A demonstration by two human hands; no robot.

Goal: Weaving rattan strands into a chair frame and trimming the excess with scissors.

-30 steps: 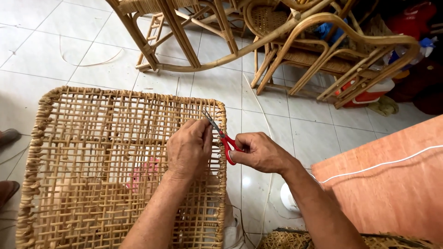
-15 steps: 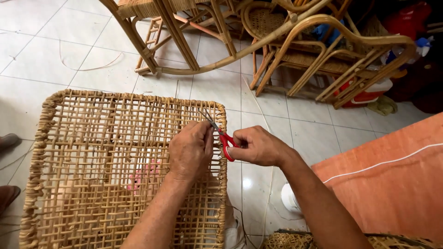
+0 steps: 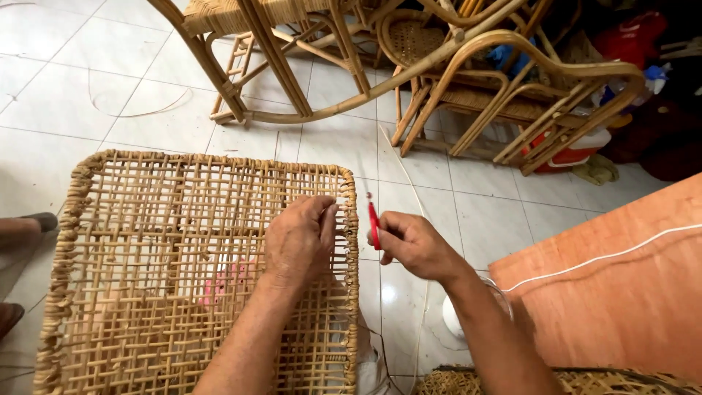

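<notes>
Head view, looking down: woven cane panel point(image 3: 168, 271) fills the lower left, open square lattice with a thicker wrapped rim, held tilted over the white tiled floor point(image 3: 439, 183). Left hand point(image 3: 298, 238) lies knuckles-up on the weave near the panel's right edge, fingers curled down and pinching at strands just inside the rim; closed on the cane, though which strand can't be made out. Right hand point(image 3: 411, 243) sits just off the panel's right rim, over the floor, closed around red-handled scissors point(image 3: 374, 223); handles are in the fist, the small tip points up and away, and it's clear of the panel, not touching it. Can't tell if the blades are apart. The two hands are near each other with the rim between them. Something pinkish shows through the lattice below the left hand, too blurred to identify. A thin loose cane strand point(image 3: 413, 190) runs across the tiles behind the right hand. Far side of the floor: stacked rattan chairs point(image 3: 468, 80), one with a woven seat. Right: an orange-brown board point(image 3: 621, 292) with a white cord point(image 3: 607, 256) lying across it. A shoe point(image 3: 36, 219) sits at the left edge.
</notes>
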